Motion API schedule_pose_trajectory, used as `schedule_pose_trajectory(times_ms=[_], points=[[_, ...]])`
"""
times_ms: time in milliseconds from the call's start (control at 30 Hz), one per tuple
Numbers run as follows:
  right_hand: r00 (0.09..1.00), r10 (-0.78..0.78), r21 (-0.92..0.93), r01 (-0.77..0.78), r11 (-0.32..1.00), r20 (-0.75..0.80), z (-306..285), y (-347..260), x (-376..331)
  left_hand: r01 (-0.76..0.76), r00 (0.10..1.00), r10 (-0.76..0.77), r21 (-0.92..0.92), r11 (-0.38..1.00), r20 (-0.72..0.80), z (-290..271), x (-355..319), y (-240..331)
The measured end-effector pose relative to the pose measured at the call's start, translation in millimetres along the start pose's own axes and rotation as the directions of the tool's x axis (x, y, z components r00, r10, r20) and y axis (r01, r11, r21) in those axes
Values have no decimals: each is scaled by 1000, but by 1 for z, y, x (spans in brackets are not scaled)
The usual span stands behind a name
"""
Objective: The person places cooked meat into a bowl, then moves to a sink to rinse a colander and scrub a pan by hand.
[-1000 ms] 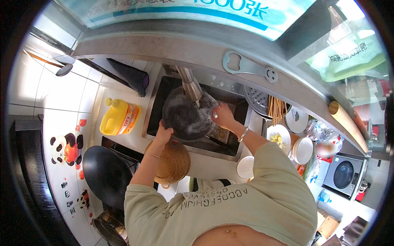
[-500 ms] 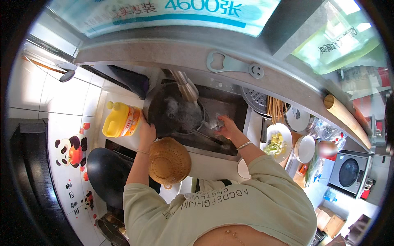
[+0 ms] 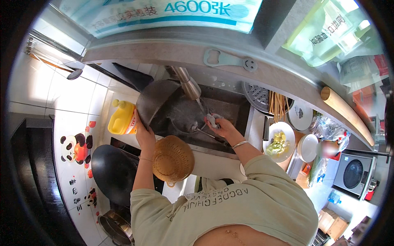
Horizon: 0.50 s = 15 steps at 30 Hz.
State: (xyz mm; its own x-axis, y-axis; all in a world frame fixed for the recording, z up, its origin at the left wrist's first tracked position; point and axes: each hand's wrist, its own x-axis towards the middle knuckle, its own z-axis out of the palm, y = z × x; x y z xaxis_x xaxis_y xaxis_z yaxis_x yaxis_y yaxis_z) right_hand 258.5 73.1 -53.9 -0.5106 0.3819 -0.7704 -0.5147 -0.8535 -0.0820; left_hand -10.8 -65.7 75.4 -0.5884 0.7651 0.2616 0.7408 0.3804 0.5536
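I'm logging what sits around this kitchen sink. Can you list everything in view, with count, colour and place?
wok: one, dark, tilted over the sink's left edge
sink: one, dark steel, centre
tap: one, metal, running
cloth: one, grey, under the stream
bottle: one, yellow, left of the sink
strainer basket: one, tan, front counter
pan: one, black, lower left
plate of chopped vegetables: one, white, right
chopsticks: a bundle, tan, right
left hand: grips the wok rim
right hand: holds the cloth
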Motion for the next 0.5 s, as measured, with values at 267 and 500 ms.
schedule_pose_trajectory(times_ms=[267, 500], points=[[991, -129, -267, 135, 954, 39, 9, -1, -7, -151, 982, 164, 131, 980, -98, -6, -2, 0], [922, -335, -542, 183, 820, -194, 12, -9, 16, -165, 979, 178, 131, 978, -99, -7, -3, 6]])
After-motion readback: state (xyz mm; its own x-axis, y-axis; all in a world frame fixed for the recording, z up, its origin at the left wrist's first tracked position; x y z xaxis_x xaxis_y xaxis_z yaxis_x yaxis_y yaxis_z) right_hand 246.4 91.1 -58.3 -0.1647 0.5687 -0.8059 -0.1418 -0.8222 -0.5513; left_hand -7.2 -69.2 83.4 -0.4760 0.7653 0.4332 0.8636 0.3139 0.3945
